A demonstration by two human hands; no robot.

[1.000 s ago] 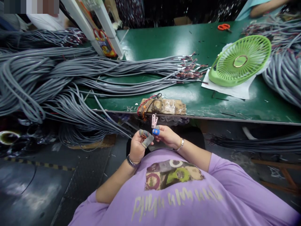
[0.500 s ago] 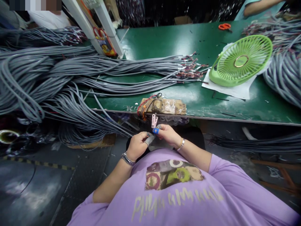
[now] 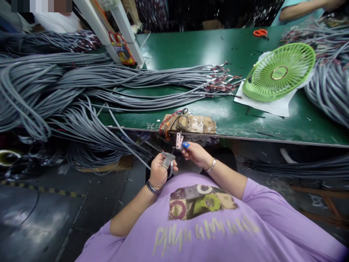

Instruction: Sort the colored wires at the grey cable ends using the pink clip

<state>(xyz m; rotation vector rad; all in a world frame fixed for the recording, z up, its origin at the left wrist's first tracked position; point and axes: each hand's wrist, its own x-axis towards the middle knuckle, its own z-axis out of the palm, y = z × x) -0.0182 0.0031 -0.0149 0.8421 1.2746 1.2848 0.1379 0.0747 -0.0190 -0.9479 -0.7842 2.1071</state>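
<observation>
My left hand (image 3: 159, 171) is closed around a grey cable (image 3: 141, 162), with thin coloured wires (image 3: 163, 154) showing at the thumb. A grey wrap (image 3: 168, 160) covers that thumb. My right hand (image 3: 198, 155) has its fingers curled together, and a blue cover (image 3: 185, 145) sits on its thumb. That thumb is right beside a pale pink clip (image 3: 179, 141) at the table's front edge; whether it touches the clip, or what the fingers hold, I cannot make out. Behind the clip, a wooden block (image 3: 203, 124) with red and black wires lies on the edge.
Bundles of grey cables (image 3: 131, 78) cover the left of the green table (image 3: 185, 47). A green fan (image 3: 280, 72) stands on white paper at the right, near orange-handled scissors (image 3: 260, 33). Another person's arm (image 3: 302, 10) shows at the back right.
My hands have moved apart. The left turned, bringing the coloured wires and grey thumb wrap into view, while the right thumb rose beside the pink clip.
</observation>
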